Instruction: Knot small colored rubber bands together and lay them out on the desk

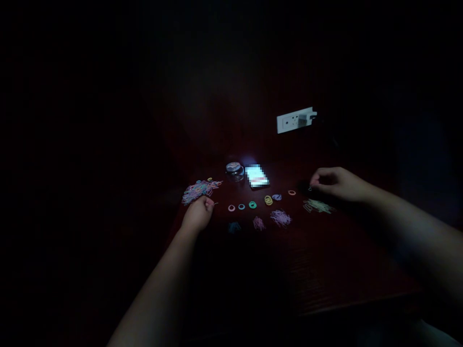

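Note:
The scene is very dark. My left hand [198, 213] is closed in a loose fist beside a mixed heap of coloured rubber bands [199, 189], pinching something thin I cannot make out. My right hand [334, 184] hovers closed over a small pile of pale green bands [318, 206], fingertips pinched together. Between the hands lie small sorted piles: blue [234, 226], pink [258, 223] and purple [280, 218]. A row of small coloured rings [252, 205] lies just behind them.
A lit phone [256, 176] lies at the back of the dark wooden table [325, 274], next to a small glass jar [235, 170]. A white wall socket with a plug [297, 119] sits on the wall behind.

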{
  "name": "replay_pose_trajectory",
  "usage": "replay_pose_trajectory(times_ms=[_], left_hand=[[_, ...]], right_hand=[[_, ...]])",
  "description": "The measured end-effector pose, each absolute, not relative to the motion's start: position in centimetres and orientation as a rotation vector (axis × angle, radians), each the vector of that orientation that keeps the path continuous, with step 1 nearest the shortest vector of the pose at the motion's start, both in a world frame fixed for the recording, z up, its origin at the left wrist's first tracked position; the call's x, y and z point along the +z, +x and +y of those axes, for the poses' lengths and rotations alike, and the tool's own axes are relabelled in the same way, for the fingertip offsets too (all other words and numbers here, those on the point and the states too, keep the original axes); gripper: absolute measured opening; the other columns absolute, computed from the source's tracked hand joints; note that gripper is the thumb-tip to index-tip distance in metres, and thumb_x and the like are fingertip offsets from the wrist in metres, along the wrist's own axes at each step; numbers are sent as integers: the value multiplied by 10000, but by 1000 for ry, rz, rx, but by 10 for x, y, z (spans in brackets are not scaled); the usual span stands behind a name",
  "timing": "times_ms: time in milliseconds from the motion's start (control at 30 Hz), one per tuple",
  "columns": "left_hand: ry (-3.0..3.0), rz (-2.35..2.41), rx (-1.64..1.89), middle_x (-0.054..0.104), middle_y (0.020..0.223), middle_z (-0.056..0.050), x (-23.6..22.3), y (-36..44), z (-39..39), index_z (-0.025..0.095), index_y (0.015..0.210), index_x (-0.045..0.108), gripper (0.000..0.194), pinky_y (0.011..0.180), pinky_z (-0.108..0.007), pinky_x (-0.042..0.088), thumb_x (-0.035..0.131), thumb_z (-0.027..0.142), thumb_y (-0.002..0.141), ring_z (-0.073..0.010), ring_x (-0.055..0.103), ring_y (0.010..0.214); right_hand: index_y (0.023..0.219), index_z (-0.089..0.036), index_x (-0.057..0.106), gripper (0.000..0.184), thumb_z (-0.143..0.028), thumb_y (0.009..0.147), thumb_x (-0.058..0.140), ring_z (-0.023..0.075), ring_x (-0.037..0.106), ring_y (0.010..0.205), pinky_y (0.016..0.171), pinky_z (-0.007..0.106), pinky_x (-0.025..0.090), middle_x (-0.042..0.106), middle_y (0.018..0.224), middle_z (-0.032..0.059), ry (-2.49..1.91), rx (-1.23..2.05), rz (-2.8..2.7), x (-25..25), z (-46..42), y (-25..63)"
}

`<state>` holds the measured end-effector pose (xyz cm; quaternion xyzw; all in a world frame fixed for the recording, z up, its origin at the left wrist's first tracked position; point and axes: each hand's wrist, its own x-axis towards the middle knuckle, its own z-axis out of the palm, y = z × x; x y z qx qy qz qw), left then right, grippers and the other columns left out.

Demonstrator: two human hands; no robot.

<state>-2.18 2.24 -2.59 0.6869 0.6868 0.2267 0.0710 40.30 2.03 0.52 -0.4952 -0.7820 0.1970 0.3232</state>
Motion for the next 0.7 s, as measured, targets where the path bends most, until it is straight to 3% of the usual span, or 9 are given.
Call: replay_pose_trajectory(times_ms=[233, 700], left_hand=[[2087, 2002, 722, 704, 883, -34, -26, -23, 22, 199, 923, 627, 152, 685, -241, 438, 532, 294, 851, -165, 636, 756], [2085, 1924, 752, 707, 865, -29, -23, -21, 21, 190, 940, 637, 168, 716, -260, 478, 559, 290, 828, -163, 650, 756]], right_hand=[[763, -175, 704, 216, -385, 729, 666, 175, 613, 732, 679, 300, 495, 651, 814, 40, -1246, 758, -2151, -2, 24, 412], [863, -196, 756, 234, -367, 769, 626, 173, 641, 744, 692, 301, 501, 713, 855, 31, -1275, 765, -2215, -5, 28, 418]])
